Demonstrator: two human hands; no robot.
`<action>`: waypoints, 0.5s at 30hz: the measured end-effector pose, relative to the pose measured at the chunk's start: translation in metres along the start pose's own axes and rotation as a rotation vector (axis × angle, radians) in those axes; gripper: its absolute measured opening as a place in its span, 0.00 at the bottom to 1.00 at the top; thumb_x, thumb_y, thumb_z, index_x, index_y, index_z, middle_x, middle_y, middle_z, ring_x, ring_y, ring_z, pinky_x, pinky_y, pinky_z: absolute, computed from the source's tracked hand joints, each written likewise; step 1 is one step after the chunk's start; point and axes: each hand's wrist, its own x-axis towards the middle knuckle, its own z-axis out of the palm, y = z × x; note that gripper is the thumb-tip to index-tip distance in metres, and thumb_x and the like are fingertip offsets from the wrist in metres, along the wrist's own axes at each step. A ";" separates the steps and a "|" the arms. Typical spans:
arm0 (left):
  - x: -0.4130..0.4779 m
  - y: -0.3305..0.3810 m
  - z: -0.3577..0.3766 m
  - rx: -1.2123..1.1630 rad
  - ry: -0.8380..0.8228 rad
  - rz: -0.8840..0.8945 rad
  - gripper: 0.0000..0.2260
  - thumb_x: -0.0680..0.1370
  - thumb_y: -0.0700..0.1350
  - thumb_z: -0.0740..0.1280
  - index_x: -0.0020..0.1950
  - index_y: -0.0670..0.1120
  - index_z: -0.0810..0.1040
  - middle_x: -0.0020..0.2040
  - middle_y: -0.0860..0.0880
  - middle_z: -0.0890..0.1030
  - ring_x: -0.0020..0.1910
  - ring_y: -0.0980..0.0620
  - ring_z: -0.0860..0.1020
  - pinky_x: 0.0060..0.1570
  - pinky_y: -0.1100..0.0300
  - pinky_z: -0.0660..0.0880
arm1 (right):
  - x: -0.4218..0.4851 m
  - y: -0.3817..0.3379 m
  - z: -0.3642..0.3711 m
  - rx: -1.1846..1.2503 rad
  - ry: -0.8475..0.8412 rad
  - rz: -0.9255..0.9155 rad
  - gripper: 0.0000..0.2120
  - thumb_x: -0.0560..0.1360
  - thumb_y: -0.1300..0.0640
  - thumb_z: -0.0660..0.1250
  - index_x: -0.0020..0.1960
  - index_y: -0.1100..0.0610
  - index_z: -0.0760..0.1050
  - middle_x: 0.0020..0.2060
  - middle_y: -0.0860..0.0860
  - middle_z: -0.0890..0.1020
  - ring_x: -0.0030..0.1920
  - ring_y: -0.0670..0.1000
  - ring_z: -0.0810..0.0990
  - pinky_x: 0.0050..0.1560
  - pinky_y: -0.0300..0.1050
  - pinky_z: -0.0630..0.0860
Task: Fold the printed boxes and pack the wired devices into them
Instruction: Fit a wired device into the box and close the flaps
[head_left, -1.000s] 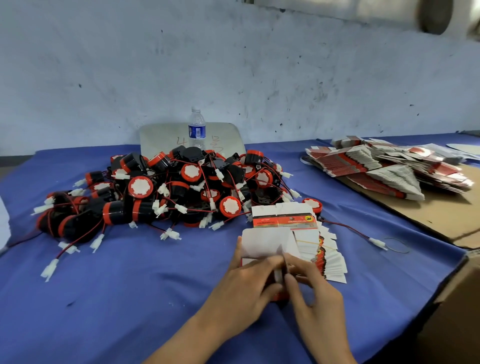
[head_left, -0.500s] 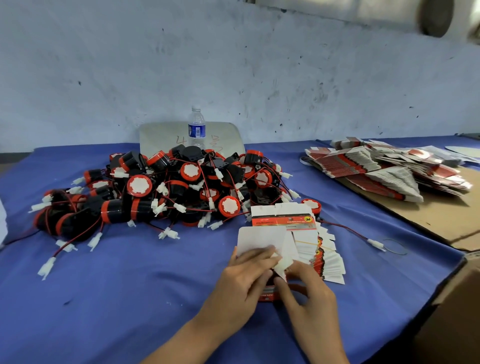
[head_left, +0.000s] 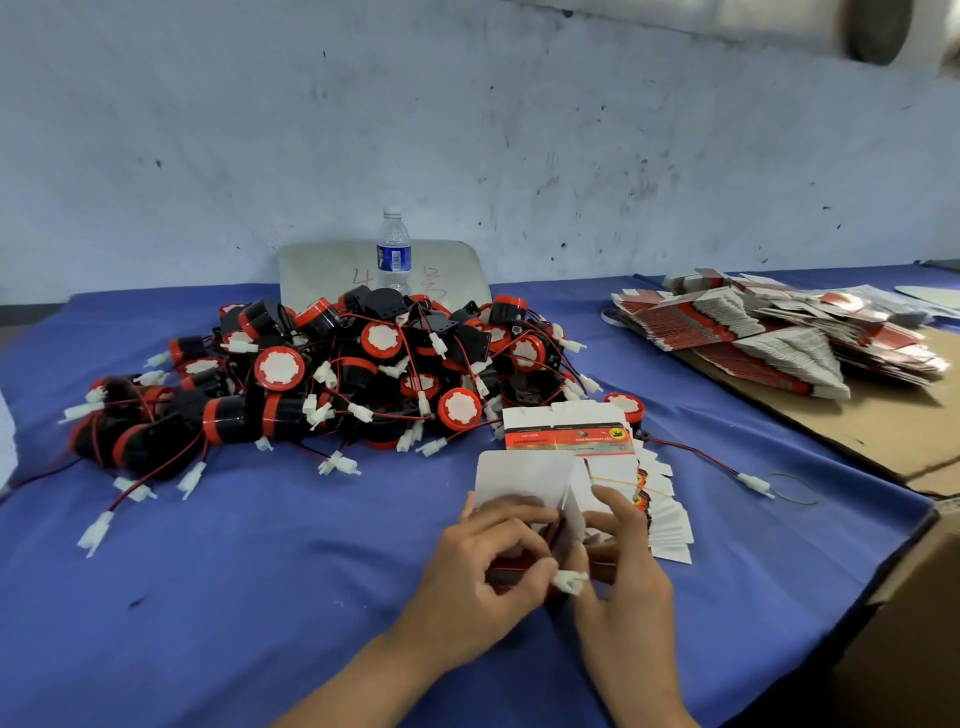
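Since a second ago a white plastic connector (head_left: 569, 581) has surfaced between the box-gripping left hand (head_left: 485, 566) and pinching right hand (head_left: 618, 561), just below the half-folded white printed box (head_left: 524, 475).

Scuffed pale wall (head_left: 571, 145) behind blue-clothed table (head_left: 234, 597).

You have one view only, from the camera on your head, so no second view shares the scene. It looks forward and down across the blue-covered tabletop (head_left: 218, 597) toward the scuffed pale wall (head_left: 467, 130) at its far side. Your left hand (head_left: 483, 566) and right hand (head_left: 623, 561) sit close, low and right of centre; the heap of wired devices (head_left: 337, 379) lies mid-frame, and the wide lens bends the edges.
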 end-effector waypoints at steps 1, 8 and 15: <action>-0.001 -0.001 -0.001 0.008 -0.024 0.014 0.08 0.72 0.49 0.69 0.41 0.45 0.82 0.57 0.60 0.81 0.64 0.58 0.75 0.64 0.39 0.69 | 0.000 0.001 0.000 0.010 0.011 0.011 0.26 0.74 0.62 0.70 0.57 0.34 0.64 0.44 0.38 0.80 0.43 0.44 0.81 0.40 0.38 0.75; 0.004 -0.003 -0.005 0.036 -0.046 0.087 0.14 0.73 0.55 0.71 0.40 0.45 0.82 0.56 0.56 0.82 0.64 0.60 0.74 0.61 0.48 0.72 | 0.002 -0.001 0.000 0.007 0.016 0.039 0.23 0.74 0.61 0.70 0.57 0.37 0.67 0.42 0.38 0.80 0.40 0.41 0.80 0.38 0.33 0.75; 0.003 0.002 -0.001 0.166 0.038 0.058 0.16 0.76 0.56 0.65 0.36 0.45 0.77 0.48 0.57 0.80 0.55 0.64 0.74 0.57 0.47 0.74 | 0.001 -0.002 0.001 -0.093 0.013 0.009 0.25 0.71 0.66 0.70 0.61 0.44 0.69 0.43 0.38 0.78 0.38 0.43 0.78 0.37 0.33 0.72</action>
